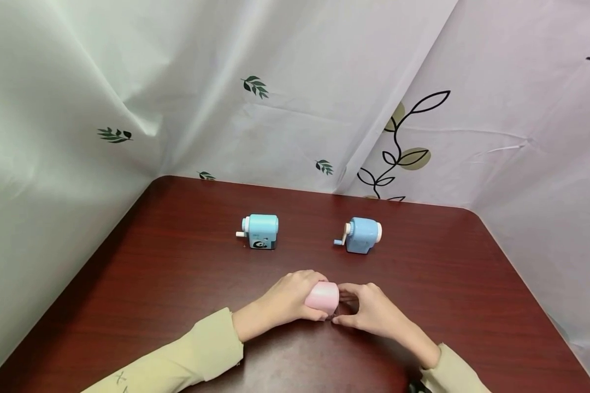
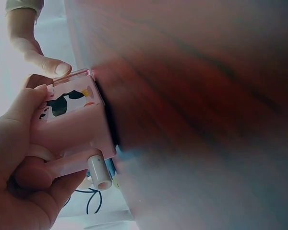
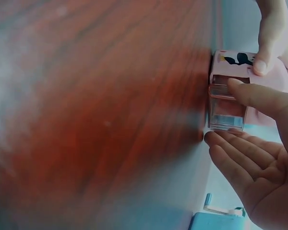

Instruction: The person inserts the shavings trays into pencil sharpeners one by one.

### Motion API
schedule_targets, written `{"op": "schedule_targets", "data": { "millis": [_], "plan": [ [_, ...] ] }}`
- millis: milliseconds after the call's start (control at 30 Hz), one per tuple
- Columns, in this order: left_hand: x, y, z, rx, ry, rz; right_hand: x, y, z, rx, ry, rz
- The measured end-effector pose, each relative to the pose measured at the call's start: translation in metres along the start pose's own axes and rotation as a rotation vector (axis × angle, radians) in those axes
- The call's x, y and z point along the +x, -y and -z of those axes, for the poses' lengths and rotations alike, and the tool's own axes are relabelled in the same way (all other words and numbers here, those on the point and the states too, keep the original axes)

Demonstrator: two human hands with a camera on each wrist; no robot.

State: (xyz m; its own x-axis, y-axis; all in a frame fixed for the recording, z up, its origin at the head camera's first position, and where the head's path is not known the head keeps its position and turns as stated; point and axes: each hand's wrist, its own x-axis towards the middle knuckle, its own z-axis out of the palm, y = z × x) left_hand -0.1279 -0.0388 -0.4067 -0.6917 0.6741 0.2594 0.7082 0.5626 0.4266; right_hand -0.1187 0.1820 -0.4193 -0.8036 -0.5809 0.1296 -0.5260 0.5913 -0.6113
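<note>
A pink hand-crank pencil sharpener (image 1: 322, 298) with a printed picture on its side stands on the table. My left hand (image 1: 293, 297) grips its body from the left, thumb on the near side. The pink crank arm with its white knob (image 2: 100, 172) shows beside the left palm in the left wrist view. On the right, my right hand (image 1: 373, 311) pinches the clear plastic drawer (image 3: 228, 112), which sticks partly out of the body. Its thumb lies on one side and its fingertips at the other.
Farther back on the dark red wooden table (image 1: 187, 273) stand a turquoise pencil sharpener (image 1: 263, 230) on the left and a blue one (image 1: 363, 234) on the right, their cranks facing left. White curtain (image 1: 285, 125) with leaf prints hangs behind the table.
</note>
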Motion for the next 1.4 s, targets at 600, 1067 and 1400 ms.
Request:
{"op": "schedule_targets", "data": {
  "millis": [600, 1067, 1400],
  "plan": [
    [-0.003, 0.0, -0.001, 0.012, -0.02, -0.021, 0.007, 0.01, -0.005, -0.063, -0.017, -0.022],
    [-0.004, 0.002, -0.001, -0.003, -0.025, -0.017, 0.007, 0.011, -0.009, -0.066, -0.03, -0.032],
    [-0.009, 0.004, 0.003, 0.025, -0.036, 0.012, 0.001, 0.013, -0.01, -0.089, -0.018, -0.01]
  ]
}}
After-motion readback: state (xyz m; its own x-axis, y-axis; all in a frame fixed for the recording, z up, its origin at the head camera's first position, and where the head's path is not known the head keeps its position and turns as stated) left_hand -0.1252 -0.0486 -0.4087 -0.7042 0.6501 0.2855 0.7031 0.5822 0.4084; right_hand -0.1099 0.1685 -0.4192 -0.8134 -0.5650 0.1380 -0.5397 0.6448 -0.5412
